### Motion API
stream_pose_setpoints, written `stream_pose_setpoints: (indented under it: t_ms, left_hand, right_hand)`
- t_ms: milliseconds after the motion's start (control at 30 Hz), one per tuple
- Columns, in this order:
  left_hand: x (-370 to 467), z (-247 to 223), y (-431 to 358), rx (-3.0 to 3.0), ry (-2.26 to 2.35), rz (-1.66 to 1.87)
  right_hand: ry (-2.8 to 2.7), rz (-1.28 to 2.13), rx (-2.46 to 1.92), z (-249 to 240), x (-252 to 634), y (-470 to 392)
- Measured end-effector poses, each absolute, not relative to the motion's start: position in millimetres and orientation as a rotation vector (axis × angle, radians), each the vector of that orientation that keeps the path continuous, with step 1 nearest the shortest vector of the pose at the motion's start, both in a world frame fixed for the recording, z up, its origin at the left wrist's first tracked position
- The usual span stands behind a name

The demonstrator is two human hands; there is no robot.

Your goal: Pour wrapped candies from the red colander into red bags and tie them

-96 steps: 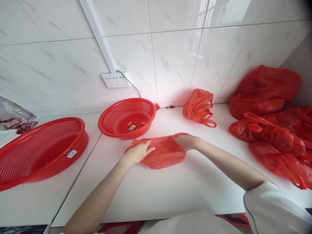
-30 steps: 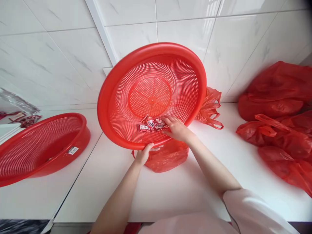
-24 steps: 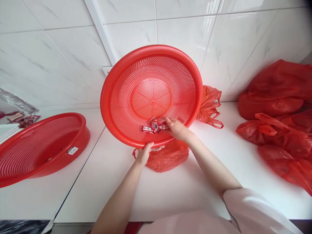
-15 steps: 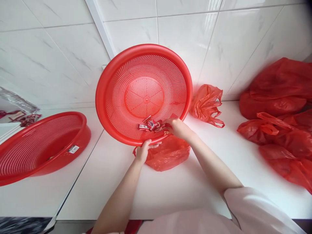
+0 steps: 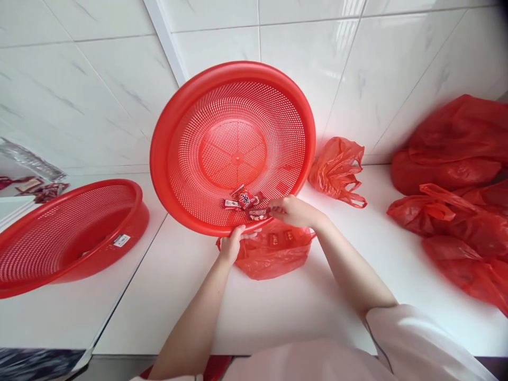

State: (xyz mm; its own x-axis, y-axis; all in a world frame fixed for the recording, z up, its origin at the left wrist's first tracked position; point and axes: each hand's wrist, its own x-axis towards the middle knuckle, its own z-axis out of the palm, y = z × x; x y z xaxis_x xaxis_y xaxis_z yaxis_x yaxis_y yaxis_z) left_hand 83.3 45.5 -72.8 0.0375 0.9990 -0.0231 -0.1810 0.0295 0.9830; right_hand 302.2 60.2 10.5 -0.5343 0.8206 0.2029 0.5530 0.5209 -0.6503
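A large red plastic colander [image 5: 234, 71] is tilted up with its opening facing me. My left hand [image 5: 232, 246] grips its lower rim, thumb over the edge and fingers underneath. Several small red wrapped packets [image 5: 244, 198] with white lettering lie low inside the colander. Over the right part of the rim reaches my right hand [image 5: 297, 212], its fingers closed at the end of one small red packet [image 5: 257, 213]. Below the rim, a thin red plastic bag [image 5: 273, 259] rests on the white table, with red packets showing inside it.
Another red colander [image 5: 135, 209] with a white label stands on the left. A small tied red bag [image 5: 337, 169] sits near the tiled wall [image 5: 297, 42]. Several full red bags [image 5: 448, 143] crowd the right side of the white table [image 5: 170, 301].
The colander has tipped back and risen slightly. My right hand has shifted a little right and down, and the packets lie differently. More of the bag's packets show below the rim.
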Motion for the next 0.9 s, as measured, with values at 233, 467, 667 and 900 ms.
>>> stream_pose_setpoints:
  t_ms: [233,467,667,900]
  left_hand:
    - [80.1,-79.6,50.5,0.989,1.137,1.279]
    - [79.6,-76.1,48.4,1.11,1.006,1.211]
    - [89.6,-72.2,37.5,1.111,0.933,1.174]
    - [89.0,-73.0,40.5,1.035,0.912,1.141]
  right_hand:
    - [-2.342,0.965,-1.138,27.6,320.1,51.8]
    - [-2.195,0.632,-1.275,14.8,307.4,56.5]
    - [-2.289,0.426,-1.102,-12.5,284.4,66.7]
    - [-2.319,0.51,-1.279,-12.1,287.8,69.0]
